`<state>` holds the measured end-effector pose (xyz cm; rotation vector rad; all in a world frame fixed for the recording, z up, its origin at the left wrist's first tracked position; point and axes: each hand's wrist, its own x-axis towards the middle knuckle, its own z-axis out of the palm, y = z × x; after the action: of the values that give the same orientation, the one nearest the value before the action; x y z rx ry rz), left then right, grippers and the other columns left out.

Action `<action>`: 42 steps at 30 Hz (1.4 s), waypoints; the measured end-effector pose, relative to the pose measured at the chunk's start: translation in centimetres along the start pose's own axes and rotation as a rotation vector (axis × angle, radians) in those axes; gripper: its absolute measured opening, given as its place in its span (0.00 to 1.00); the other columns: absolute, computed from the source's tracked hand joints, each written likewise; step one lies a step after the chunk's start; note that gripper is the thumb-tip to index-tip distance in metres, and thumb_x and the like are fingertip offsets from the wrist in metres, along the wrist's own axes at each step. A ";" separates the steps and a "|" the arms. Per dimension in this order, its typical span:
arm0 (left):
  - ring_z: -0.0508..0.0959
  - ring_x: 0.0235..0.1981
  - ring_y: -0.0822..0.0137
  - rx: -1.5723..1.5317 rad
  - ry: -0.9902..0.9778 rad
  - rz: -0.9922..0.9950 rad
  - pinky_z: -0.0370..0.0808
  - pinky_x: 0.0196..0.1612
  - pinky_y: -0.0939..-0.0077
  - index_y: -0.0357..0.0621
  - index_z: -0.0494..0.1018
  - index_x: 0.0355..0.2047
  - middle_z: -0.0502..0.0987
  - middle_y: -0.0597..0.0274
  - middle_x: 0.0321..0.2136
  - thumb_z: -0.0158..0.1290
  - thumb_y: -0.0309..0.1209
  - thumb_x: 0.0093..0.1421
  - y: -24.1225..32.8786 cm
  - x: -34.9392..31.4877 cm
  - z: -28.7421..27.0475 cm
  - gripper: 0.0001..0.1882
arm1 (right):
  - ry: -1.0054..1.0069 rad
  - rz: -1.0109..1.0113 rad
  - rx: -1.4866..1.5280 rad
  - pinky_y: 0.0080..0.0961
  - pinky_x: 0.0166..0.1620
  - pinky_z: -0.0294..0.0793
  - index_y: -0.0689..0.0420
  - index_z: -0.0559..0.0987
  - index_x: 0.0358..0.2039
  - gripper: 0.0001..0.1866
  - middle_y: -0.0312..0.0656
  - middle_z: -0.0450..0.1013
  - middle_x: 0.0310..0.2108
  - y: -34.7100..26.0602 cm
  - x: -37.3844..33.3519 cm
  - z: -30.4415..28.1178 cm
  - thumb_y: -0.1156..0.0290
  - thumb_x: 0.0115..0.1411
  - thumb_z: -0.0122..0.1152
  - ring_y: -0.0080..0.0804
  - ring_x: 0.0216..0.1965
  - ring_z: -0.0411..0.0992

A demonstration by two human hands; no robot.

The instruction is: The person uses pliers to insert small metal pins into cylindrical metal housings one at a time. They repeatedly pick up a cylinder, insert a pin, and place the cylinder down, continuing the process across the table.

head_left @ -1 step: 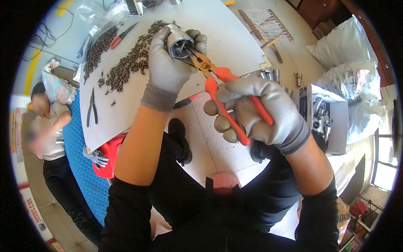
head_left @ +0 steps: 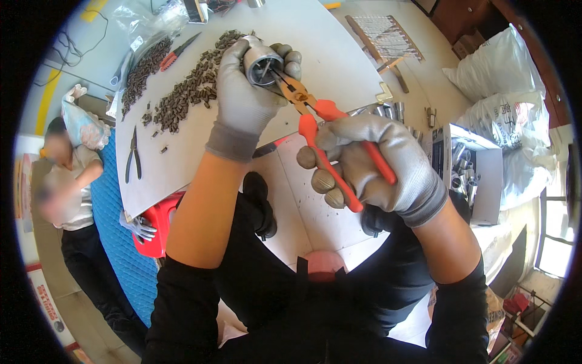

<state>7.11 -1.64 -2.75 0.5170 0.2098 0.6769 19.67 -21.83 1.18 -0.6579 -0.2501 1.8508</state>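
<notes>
With your grey-gloved left hand [head_left: 239, 91] you are gripping a hollow silvery metal cylinder [head_left: 253, 53], while your grey-gloved right hand [head_left: 388, 155] is holding red-handled metal pliers [head_left: 296, 95] at its open mouth.

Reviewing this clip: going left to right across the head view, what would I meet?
Black pliers, left gloved hand holding a metal tube, right gloved hand gripping red-handled pliers, open box of metal pieces.

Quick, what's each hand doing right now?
Left hand: closed around a metal tube.
Right hand: holding red-handled pliers, handles spread apart.
</notes>
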 end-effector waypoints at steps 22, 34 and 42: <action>0.79 0.40 0.54 -0.035 0.199 0.143 0.77 0.44 0.62 0.40 0.70 0.38 0.78 0.54 0.34 0.45 0.54 0.65 -1.7 -0.5 2.7 0.26 | -0.236 0.112 0.529 0.57 0.51 0.73 0.62 0.72 0.42 0.17 0.57 0.64 0.50 1.6 -0.8 1.7 0.69 0.53 0.60 0.57 0.49 0.71; 0.77 0.46 0.62 0.406 -0.078 0.106 0.75 0.50 0.62 0.45 0.66 0.54 0.76 0.57 0.44 0.36 0.46 0.74 -7.1 -3.7 3.3 0.20 | 0.388 -0.690 -0.901 0.19 0.38 0.73 0.64 0.79 0.42 0.14 0.37 0.77 0.34 0.5 0.0 -2.5 0.65 0.66 0.61 0.19 0.34 0.73; 0.79 0.34 0.69 0.582 0.143 0.034 0.77 0.38 0.75 0.36 0.66 0.55 0.78 0.53 0.40 0.43 0.51 0.70 -10.9 -3.9 4.7 0.28 | 0.279 -0.640 -0.015 0.23 0.28 0.73 0.61 0.75 0.36 0.09 0.38 0.74 0.26 3.0 -0.5 -4.2 0.71 0.61 0.66 0.23 0.24 0.72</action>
<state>11.65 -13.15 -4.30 1.0312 0.5418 0.6845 19.71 -24.00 -3.51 -0.7342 -0.2536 1.1339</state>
